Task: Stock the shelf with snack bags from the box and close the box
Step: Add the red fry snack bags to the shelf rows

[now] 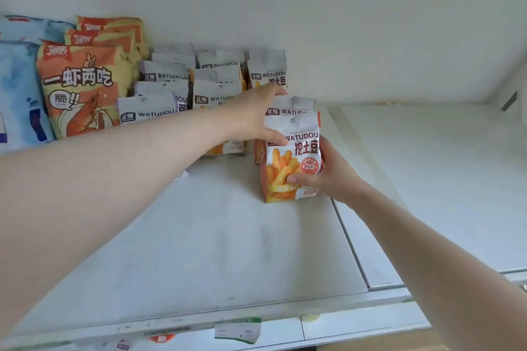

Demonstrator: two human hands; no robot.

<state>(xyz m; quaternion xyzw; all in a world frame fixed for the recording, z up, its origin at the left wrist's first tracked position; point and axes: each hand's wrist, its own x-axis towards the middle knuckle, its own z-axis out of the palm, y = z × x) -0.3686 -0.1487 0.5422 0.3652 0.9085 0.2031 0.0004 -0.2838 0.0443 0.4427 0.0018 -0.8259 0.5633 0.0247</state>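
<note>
Standing upright on the white shelf: a WATUDOU fries bag, at the near end of the rightmost row. Gripping its lower right side, the right hand, thumb lying across the front, fingers curled round behind. Reaching in from the left, the left hand, thumb pressing the bag's upper left front, fingers spreading over the top of the WATUDOU bag just behind. Filling the far left of the shelf, more rows of WATUDOU bags, all upright. Further left, leaning orange shrimp-snack bags, then pale blue bags at the edge. Hanging from the shelf's near lip, a green-edged price tag.
</note>
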